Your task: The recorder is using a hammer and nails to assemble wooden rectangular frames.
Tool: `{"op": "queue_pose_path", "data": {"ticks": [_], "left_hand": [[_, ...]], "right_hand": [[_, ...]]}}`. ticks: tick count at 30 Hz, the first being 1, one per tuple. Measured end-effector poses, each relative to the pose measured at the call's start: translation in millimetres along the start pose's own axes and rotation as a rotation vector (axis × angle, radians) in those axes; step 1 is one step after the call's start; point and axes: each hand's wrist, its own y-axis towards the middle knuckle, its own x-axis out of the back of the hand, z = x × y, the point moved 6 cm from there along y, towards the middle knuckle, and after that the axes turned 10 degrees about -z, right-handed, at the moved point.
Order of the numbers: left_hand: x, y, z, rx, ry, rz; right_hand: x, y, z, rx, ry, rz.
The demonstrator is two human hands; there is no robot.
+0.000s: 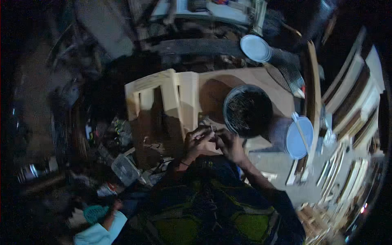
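Observation:
My left hand (197, 141) and my right hand (231, 147) meet just in front of my body, their fingers drawn together in a pinch. Between the fingertips is something small, too dim and blurred to name. Close beyond my right hand stands a round dark bucket (247, 111) holding many thin dark pieces that look like nails. Left of my left hand, pale wooden frame pieces (188, 96) lie on the work surface, partly in shadow.
A brown board (261, 75) lies under the bucket. To the right stands a white bucket (300, 139) with a stick across it; a round white lid (256, 47) is farther off. Wood strips (351, 179) lie at right. At lower left, another person's white sleeve (102, 232) is beside a teal basket (94, 213).

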Motion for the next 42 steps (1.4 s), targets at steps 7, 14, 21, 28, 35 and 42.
{"op": "queue_pose_path", "data": {"ticks": [7, 14, 21, 28, 35, 42], "left_hand": [[92.2, 24.6, -52.0, -0.241, 0.030, -0.367], [323.9, 128.7, -106.9, -0.657, -0.018, -0.991], [373.1, 189.5, -47.0, -0.601, -0.401, -0.922], [364.4, 185.2, -53.6, -0.670, -0.374, -0.971], [356.0, 174.6, -60.5, -0.590, 0.495, -1.092], [382.4, 203.6, -29.3, -0.608, 0.181, -0.856]], "right_hand": [[-25.0, -0.2, -73.5, -0.114, 0.047, -0.146], [-27.4, -37.9, -150.8, -0.069, -0.435, -0.077], [-36.2, -27.0, -173.8, -0.045, -0.599, 0.000], [-47.5, -13.6, -177.8, -0.002, -0.676, 0.043], [-48.0, -13.9, -179.9, 0.089, -0.729, 0.048], [-16.6, -7.8, -140.9, 0.090, -1.034, 0.028]]}}
